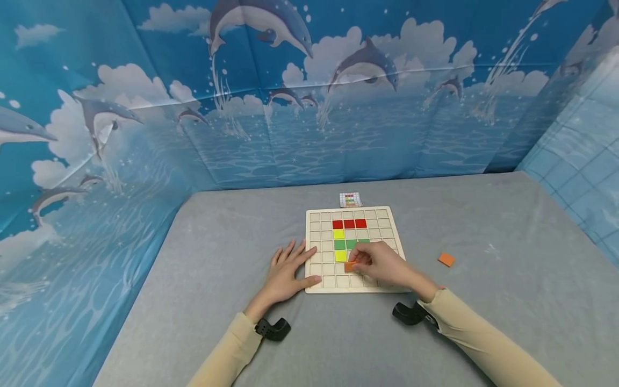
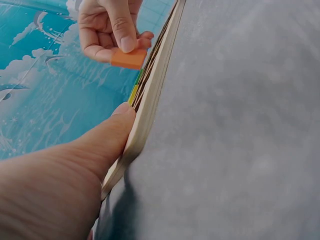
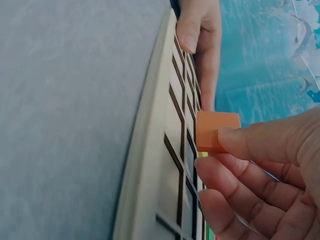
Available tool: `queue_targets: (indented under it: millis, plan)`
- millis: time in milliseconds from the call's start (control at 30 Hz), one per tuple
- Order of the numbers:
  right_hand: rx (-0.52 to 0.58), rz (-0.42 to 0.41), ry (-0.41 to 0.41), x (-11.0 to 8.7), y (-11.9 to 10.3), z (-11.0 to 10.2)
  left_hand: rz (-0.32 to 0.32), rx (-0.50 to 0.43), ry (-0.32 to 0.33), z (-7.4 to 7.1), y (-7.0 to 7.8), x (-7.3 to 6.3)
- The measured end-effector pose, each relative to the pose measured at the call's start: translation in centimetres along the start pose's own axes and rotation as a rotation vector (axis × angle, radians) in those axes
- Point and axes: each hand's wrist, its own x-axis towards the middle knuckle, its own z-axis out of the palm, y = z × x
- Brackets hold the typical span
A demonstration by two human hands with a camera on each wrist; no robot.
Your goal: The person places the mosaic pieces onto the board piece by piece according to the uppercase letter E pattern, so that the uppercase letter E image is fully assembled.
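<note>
My right hand point(image 1: 379, 262) pinches an orange square tile point(image 3: 216, 131) between thumb and fingers, close over the lower middle of a wooden grid board point(image 1: 329, 281). In the board's cells lie a row of red tiles point(image 1: 349, 224), a yellow tile point(image 1: 338, 234), a row of green tiles point(image 1: 345, 244) partly behind the right hand, and another yellow tile point(image 1: 340, 256). My left hand point(image 1: 285, 274) rests at the board's left edge with fingers spread. Its thumb point(image 2: 112, 127) lies along the rim in the left wrist view.
A second orange tile point(image 1: 446, 259) lies on the grey cloth right of the board. Behind the board's far edge is a small card point(image 1: 350, 200) with a coloured grid pattern. A dolphin-printed curtain point(image 1: 290, 134) hangs along the back and left.
</note>
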Motion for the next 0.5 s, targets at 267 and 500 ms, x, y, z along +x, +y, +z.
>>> queue_targets:
  millis: [267,500]
  plan:
    - [-0.002,0.029,0.013,0.6,-0.2,1.1,0.018,0.002,0.011,0.1,-0.1,0.1]
    - [-0.038,0.036,0.045,1.1,-0.3,1.4,-0.008,0.013,-0.001,0.1,0.0,0.1]
